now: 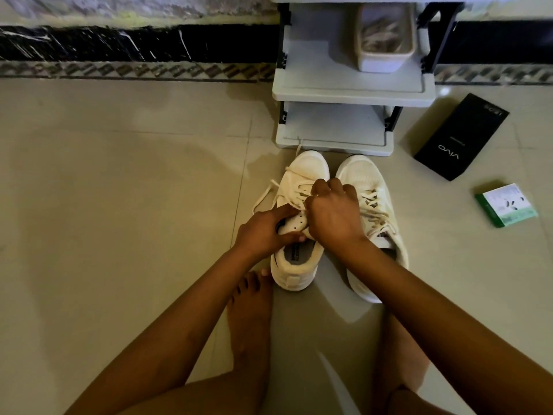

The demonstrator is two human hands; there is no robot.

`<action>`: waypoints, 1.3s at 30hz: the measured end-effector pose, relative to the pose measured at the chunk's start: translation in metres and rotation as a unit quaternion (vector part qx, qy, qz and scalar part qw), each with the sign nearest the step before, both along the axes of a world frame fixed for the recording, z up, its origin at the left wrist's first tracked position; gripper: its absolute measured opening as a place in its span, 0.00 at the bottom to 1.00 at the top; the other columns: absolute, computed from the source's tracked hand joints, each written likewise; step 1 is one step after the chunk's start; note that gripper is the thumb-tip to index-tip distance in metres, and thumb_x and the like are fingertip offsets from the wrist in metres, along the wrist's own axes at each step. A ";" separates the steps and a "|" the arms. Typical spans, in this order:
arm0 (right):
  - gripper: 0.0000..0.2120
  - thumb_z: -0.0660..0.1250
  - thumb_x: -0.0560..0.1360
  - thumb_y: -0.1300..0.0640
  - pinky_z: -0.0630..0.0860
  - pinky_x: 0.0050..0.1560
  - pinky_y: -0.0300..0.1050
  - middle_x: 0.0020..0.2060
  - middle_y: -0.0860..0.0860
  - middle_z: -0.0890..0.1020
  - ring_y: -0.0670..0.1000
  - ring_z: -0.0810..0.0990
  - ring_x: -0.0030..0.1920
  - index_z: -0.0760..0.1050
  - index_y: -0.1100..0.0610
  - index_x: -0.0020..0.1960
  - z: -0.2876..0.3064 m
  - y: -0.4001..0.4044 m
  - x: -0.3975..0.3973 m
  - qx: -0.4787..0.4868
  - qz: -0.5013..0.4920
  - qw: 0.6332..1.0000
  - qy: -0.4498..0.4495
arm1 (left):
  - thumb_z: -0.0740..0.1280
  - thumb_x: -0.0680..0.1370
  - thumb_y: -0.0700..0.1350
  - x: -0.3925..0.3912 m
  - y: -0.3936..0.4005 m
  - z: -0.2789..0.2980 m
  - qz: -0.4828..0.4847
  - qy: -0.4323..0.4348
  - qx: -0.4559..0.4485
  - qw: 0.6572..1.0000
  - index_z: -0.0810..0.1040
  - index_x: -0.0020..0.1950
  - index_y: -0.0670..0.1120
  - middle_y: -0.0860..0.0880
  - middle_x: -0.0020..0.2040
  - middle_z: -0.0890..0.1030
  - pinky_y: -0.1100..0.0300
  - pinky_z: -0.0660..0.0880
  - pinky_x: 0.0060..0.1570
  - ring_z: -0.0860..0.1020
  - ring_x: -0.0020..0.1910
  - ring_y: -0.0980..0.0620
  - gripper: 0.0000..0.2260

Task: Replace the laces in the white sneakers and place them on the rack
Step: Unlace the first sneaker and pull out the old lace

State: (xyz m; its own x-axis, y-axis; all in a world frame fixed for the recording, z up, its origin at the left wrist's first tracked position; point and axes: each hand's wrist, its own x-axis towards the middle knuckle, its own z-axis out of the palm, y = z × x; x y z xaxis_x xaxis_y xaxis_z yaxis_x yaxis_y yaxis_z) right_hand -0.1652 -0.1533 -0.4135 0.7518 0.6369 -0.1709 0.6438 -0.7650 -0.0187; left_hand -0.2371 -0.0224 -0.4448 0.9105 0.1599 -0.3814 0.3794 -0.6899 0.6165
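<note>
**Both hands at the laces of the left sneaker**

Nearest the camera, two bare feet rest on the tiled floor (119, 205), the left foot (250, 313) with its toes just beside the heel of one sneaker, the right foot (401, 354) partly hidden under the forearm.

Going from left to right: the left hand (263, 232) grips the left sneaker (294, 265) at its eyelet flap, with the thumb curled at the opening and the forefinger laid along the top. A loose white lace (266, 193) trails off this shoe's left side and another end runs up toward the rack. The right hand (333, 215) sits over the middle of the same shoe with its fingers curled down into the lacing; it seems to pinch the lace, though the fingertips are hidden. The right sneaker (369, 187) stands just beside the first, touching or nearly so, still laced, its heel under the right forearm. Both shoes stand on the floor with toes pointing at the rack (353, 94), a grey tiered shelf directly behind them. A pale tub (386, 59) stands on an upper shelf of it.

Further right on the floor lie a black box (460, 136) and, nearer the edge, a small green and white box (505, 205), well apart from the shoes.
</note>
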 end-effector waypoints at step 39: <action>0.36 0.46 0.77 0.40 0.74 0.58 0.58 0.62 0.68 0.74 0.65 0.77 0.60 0.68 0.70 0.67 -0.045 -0.019 -0.026 0.075 -0.094 0.982 0.147 | 0.65 0.76 0.51 0.056 -0.029 0.017 -0.089 -0.029 0.291 0.952 0.73 0.61 0.41 0.43 0.66 0.66 0.53 0.72 0.53 0.67 0.65 0.46 0.18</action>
State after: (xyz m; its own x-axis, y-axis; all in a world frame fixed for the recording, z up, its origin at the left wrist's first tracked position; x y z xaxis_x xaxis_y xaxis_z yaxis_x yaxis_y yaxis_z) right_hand -0.1912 -0.1719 -0.4587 0.7909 0.5262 -0.3125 0.4416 -0.8442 -0.3039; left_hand -0.1815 -0.0512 -0.4283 0.9598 0.1695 -0.2238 0.2008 -0.9715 0.1257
